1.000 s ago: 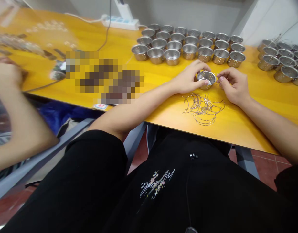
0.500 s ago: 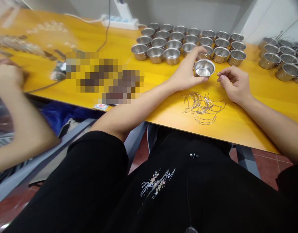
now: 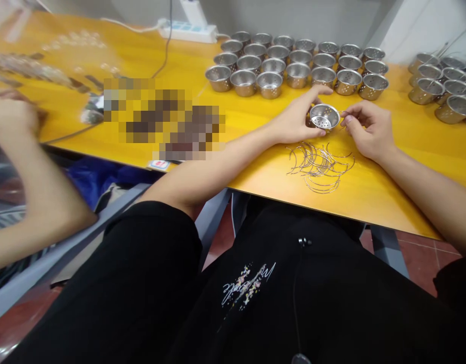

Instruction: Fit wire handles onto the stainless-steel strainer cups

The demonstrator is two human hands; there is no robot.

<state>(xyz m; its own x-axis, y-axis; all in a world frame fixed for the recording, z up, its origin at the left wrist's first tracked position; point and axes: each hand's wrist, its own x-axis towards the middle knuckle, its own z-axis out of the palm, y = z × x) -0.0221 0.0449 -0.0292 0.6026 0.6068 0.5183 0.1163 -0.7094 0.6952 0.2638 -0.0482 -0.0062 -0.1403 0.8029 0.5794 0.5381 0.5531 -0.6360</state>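
My left hand [image 3: 299, 117] holds a small perforated metal cup [image 3: 324, 117] between thumb and fingers, its opening tilted toward me. At the cup's right rim, my right hand [image 3: 365, 126] pinches a thin curved wire, mostly hidden by the fingers. Whether the wire passes through a hole in the cup is too small to tell. Just below the two hands, a loose pile of curved metal wires [image 3: 318, 164] lies on the yellow table [image 3: 255, 174].
Rows of metal cups [image 3: 270, 83] stand behind my hands. More cups [image 3: 426, 90], some with wires, are at the right. A power strip [image 3: 189, 31] lies at the back. Another person's arm [image 3: 39, 177] rests at the left, near a pixelated area.
The cup in my left hand has turned so that its perforated bottom shows, and it has shifted slightly right and down. It is now closer to my right hand's fingertips.
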